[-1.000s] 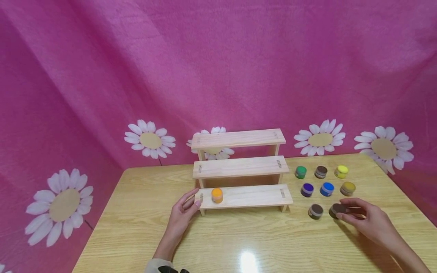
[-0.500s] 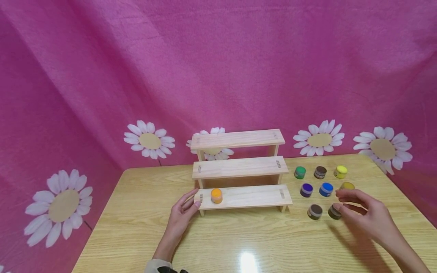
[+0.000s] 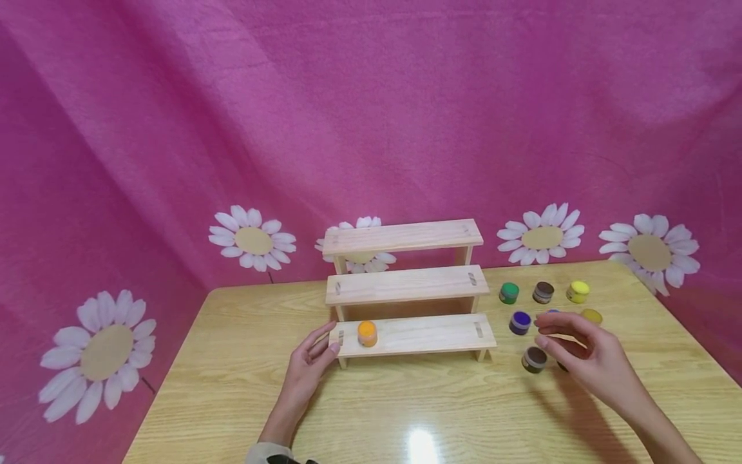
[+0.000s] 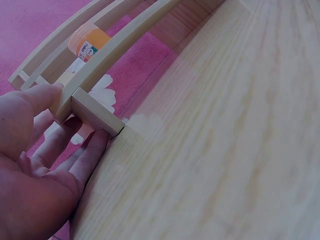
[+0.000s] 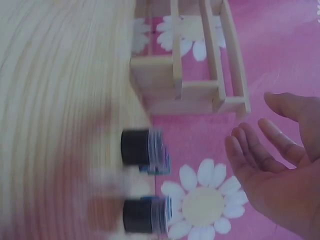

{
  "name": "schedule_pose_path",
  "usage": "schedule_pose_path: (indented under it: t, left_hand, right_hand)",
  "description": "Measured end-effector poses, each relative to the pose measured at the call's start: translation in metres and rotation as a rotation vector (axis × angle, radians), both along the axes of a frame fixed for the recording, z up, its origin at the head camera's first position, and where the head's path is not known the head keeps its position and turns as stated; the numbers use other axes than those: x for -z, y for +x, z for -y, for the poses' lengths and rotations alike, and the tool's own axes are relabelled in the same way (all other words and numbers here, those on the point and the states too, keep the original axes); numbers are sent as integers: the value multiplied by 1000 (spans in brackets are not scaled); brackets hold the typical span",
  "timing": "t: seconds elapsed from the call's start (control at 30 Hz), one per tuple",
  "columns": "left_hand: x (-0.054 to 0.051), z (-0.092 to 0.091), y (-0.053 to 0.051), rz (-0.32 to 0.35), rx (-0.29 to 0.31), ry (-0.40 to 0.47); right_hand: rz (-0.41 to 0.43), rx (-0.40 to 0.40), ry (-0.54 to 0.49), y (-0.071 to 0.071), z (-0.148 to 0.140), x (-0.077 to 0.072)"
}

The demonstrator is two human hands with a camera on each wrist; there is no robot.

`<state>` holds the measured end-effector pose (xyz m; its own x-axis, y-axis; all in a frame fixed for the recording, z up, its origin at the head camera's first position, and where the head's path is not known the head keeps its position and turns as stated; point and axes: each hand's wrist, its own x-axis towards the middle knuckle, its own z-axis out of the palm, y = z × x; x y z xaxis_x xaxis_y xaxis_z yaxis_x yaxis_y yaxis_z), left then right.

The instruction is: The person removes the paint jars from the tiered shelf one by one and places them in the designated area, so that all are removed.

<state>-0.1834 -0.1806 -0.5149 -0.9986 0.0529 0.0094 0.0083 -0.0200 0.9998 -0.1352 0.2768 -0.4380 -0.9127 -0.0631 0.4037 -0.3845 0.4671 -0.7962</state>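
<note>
A three-step wooden display stand (image 3: 429,333) stands on the table. My left hand (image 3: 304,367) holds the left end of its bottom step; in the left wrist view the thumb lies on the board (image 4: 95,75) and the fingers are at the leg. Near that end sits an orange paint jar (image 3: 368,333). My right hand (image 3: 594,361) hovers over the jars at the right, fingers loosely bent and holding nothing. Close to its fingertips are a dark paint jar (image 3: 534,359) and a purple jar (image 3: 520,323). Behind the hand, a blue jar and another dark jar are mostly hidden.
Farther back stand a green jar (image 3: 509,293), a dark brown jar (image 3: 543,292) and a yellow jar (image 3: 578,292). An ochre jar (image 3: 592,316) is beyond the right hand. A pink flowered cloth (image 3: 371,129) hangs behind the table (image 3: 243,361).
My right hand has let go of the right-hand dark jar in the front row, risen, and moved left over the jars. The left hand stays on the stand.
</note>
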Motion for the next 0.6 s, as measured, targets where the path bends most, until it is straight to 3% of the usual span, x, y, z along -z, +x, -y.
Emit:
schedule_pose_path:
  t: [0.27,0.6]
  left_hand:
    - [-1,1,1,14,-8,-13]
    - [0,0,1,18,4,-11]
  right_hand:
    - [-11,-119,-73,-10,33,-5]
    - [-6,-177,-115,-24,67,-13]
